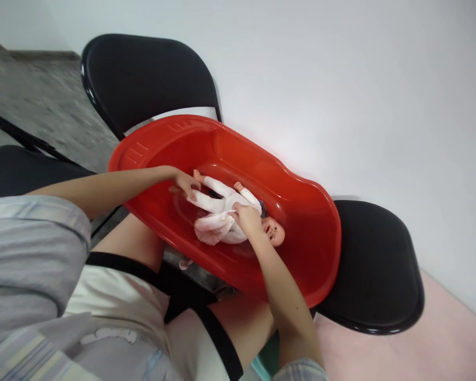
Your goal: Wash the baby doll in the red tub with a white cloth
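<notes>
A baby doll (241, 200) in a white suit lies on its back inside a red plastic baby bathtub (305, 254), its head toward the right end. My left hand (187, 184) is around the doll's lower leg near the ankle, fingers curled over it. A pale pink and white cloth (214, 227) is bunched over the doll's near side. My right hand (248, 218) pinches the cloth's upper edge above the doll's belly. That hand and wrist cover part of the doll's chest and near arm.
The tub rests across two black folding chairs, one chair (146, 74) at the far left and another chair (376, 264) at the right. A white wall (360, 106) stands behind. My knees are under the tub's near rim. Pink flooring (400, 338) shows at lower right.
</notes>
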Action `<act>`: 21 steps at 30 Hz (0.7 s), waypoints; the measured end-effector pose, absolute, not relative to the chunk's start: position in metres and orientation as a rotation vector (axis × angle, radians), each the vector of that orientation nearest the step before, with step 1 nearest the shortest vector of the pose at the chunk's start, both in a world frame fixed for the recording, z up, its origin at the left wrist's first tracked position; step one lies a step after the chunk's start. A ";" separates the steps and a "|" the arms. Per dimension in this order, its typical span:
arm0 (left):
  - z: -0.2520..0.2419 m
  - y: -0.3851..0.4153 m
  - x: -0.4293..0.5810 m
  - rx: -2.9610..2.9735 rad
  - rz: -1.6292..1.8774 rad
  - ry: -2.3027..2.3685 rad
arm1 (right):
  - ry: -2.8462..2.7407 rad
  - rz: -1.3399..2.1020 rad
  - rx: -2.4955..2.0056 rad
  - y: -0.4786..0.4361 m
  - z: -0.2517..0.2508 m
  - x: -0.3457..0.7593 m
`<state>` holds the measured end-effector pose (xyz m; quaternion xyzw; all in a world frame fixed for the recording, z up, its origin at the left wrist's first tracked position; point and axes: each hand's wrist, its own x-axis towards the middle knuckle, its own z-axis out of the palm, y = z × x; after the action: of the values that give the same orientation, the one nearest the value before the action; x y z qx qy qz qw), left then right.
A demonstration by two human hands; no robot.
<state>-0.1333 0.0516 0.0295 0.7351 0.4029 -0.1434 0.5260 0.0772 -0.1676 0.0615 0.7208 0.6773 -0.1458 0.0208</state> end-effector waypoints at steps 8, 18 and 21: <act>0.038 0.045 -0.137 1.379 -0.411 0.570 | 2.268 -0.565 2.673 -0.174 0.062 0.075; 0.055 0.032 -0.103 1.294 -0.261 0.536 | 2.659 -0.519 2.967 -0.176 0.039 0.078; 0.052 0.017 -0.091 1.389 -0.229 0.514 | 2.707 -0.366 2.958 -0.180 0.038 0.077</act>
<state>-0.0913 0.0168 0.0520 0.6314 0.2336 -0.1042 0.7321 0.0771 -0.1797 0.0376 0.6638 0.6077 -0.0822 -0.4281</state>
